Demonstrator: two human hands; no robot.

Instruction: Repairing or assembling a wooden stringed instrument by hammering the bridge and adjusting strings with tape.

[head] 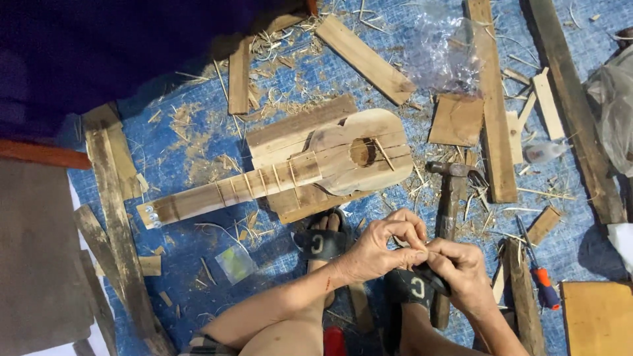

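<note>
Both hands pinch one tiny piece together — left hand (379, 247) and right hand (455, 267) (what it is, too small to tell) — just below the unfinished wooden guitar (316, 165). Dropped, it could vanish among the wood shavings (198, 151).

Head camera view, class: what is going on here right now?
A person sits on a blue tarp, feet in black sandals. The left hand and right hand meet in front of them, pinching something small and dark; what it is cannot be told. A small unfinished wooden guitar lies just beyond the feet on boards. A hammer lies beside the right hand, a screwdriver further right. Shavings and offcuts are scattered around.
</note>
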